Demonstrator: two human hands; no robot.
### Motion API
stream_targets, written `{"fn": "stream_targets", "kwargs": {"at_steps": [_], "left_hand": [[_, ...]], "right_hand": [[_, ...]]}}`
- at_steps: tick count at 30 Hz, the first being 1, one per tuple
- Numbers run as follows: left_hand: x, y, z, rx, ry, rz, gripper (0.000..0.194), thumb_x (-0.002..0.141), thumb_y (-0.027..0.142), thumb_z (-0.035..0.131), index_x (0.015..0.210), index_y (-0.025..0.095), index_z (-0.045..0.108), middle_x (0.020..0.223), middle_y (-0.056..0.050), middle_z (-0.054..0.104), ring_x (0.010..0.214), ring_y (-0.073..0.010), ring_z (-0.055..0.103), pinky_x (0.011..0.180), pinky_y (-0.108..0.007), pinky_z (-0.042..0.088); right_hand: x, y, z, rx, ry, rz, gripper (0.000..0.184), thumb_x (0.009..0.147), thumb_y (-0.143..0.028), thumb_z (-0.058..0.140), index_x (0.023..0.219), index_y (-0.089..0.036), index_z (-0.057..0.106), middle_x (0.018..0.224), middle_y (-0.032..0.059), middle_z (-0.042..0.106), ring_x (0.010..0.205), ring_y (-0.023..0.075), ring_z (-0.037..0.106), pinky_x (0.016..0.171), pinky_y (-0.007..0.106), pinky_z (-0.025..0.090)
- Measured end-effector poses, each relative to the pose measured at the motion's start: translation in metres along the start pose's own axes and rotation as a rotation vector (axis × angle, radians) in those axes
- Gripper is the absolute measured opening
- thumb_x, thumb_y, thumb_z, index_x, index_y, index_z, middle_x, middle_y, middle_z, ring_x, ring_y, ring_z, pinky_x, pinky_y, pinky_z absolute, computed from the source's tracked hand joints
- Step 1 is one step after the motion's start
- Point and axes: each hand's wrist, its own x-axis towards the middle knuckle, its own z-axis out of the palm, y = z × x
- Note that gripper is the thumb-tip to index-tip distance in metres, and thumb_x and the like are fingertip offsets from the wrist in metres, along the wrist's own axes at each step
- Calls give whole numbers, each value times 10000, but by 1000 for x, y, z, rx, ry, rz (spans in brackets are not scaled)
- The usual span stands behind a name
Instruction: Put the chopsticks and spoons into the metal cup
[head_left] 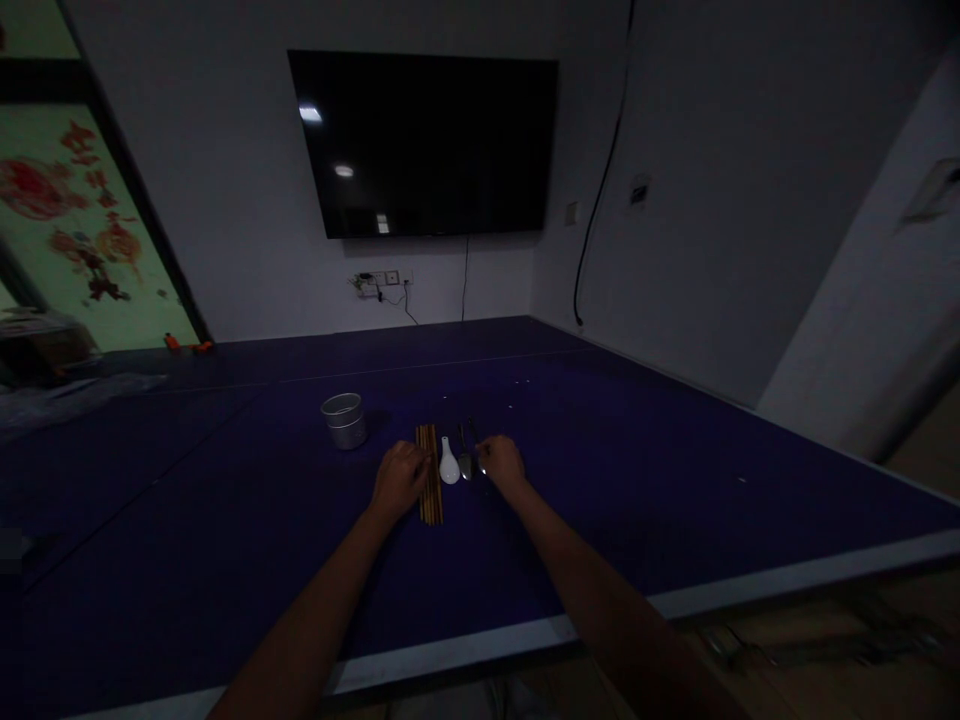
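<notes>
In the head view, a row of tableware lies on a dark blue-purple, smooth-looking table point(600, 480), between the person's hands. The left hand point(401, 480) is bent over the left edge of a flat bundle of slim yellow-brown chopsticks point(430, 505); the dim light does not show whether its fingers grip or merely rest there. The right hand point(501, 462) has its fingers curled at a slender, shiny metal utensil point(472, 430) at the row's right end, whose lower part they mostly hide; I cannot tell whether they pinch it.

For this handling, light fingertip contact seems best: the thin, rounded sticks would probably roll if pressed sideways, so steady flat pressure should keep them parallel. The metal piece is likely best held by its narrow handle, clear of its neighbours.

Beside the chopsticks lies a glossy white short-handled spoon point(449, 468) with a broad oval bowl, probably ceramic and easily chipped. Next comes a reflective silver metal spoon point(466, 466). A grey cylindrical metallic cup point(346, 428) with a rounded rim stands upright, apart to the left.
</notes>
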Motion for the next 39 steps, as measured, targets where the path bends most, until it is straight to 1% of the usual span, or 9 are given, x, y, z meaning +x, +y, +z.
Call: {"fn": "stream_targets", "kwargs": {"at_steps": [9,16,19,22,26,29,34,36,39], "left_hand": [[0,-2,2,-4,-35,-16,219,856,224,423,879,180,637,826,-72,626,820,-185,546,730,-329,432],[1,-3,-1,38,47,-51,221,863,244,417,870,175,627,833,-74,630,827,-201,551,751,-356,454],[1,-12,-2,73,111,-93,221,854,226,420,932,175,620,907,-83,628,878,-208,560,793,-367,468],[0,-25,-5,105,214,-162,273,843,211,425,1058,168,588,1084,-110,591,1023,-227,543,873,-388,464],[-1,-43,-11,142,339,-262,405,839,195,427,1239,166,484,1327,-141,454,1227,-261,429,974,-429,414],[-4,-55,-16,171,356,-338,500,831,177,430,1330,175,397,1428,-146,346,1257,-278,402,974,-437,416],[-7,-69,-21,196,291,-455,578,808,171,432,1377,142,333,1454,-187,288,1190,-322,467,905,-476,452],[-6,-71,-23,201,291,-471,569,811,164,419,1373,130,337,1433,-195,322,1189,-324,466,911,-478,447],[-5,-72,-27,206,341,-466,514,816,159,413,1329,127,400,1336,-201,432,1195,-314,457,921,-465,441]], "right_hand": [[0,0,2,0,-3,-26,246,868,-270,504,935,-166,718,940,128,699,896,189,643,757,223,406],[1,-1,2,-16,-21,-29,272,879,-287,483,951,-166,716,962,129,693,917,192,633,767,226,400],[1,-1,2,-18,-21,-43,278,883,-287,475,962,-167,713,978,126,689,920,189,630,769,226,397],[0,-1,1,-10,-18,-48,276,882,-290,477,971,-172,710,970,121,692,921,187,629,768,225,396],[0,0,-2,8,13,-33,289,890,-299,458,946,-179,715,945,116,697,897,187,632,746,225,397],[0,0,-6,20,55,-14,324,909,-300,419,936,-164,711,950,118,691,887,178,629,737,218,392],[-3,-5,-12,34,106,-25,351,921,-314,392,901,-157,705,926,110,684,871,168,612,724,211,379],[-5,-8,-14,47,125,-39,355,925,-314,380,904,-164,702,920,103,681,876,167,608,726,211,376],[-8,-11,-16,67,149,-36,355,927,-312,370,925,-169,695,928,96,678,875,168,607,724,214,374]]}}
